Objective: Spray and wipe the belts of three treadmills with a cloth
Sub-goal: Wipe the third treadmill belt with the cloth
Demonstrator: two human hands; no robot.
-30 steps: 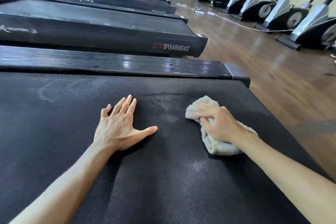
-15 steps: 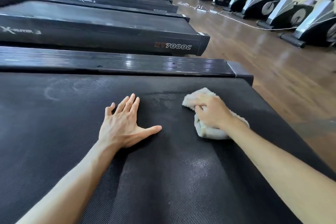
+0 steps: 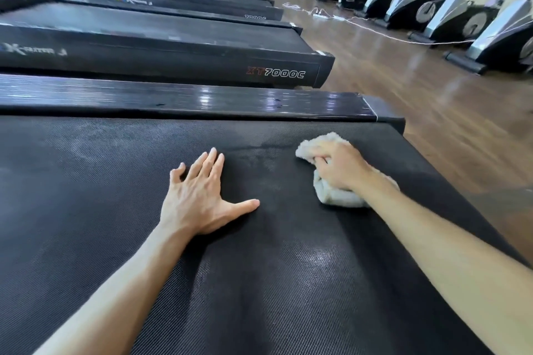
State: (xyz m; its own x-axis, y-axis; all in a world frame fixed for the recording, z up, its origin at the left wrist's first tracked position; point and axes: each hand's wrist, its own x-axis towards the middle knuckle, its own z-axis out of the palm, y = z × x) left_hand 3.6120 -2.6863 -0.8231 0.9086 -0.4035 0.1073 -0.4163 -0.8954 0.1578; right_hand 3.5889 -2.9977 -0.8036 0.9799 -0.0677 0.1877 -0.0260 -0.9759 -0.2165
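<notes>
Cloth (image 3: 331,196) lies bunched on the black belt (image 3: 259,282), under the right hand (image 3: 337,167). That hand's fingers curl around the cloth and press it down, close to the belt's far edge. Beside it, the left hand (image 3: 199,199) rests flat on the belt with straight, spread fingers, holding nothing. Past the belt stands another treadmill (image 3: 173,60). Its side reads "XT7000C" (image 3: 275,73).
</notes>
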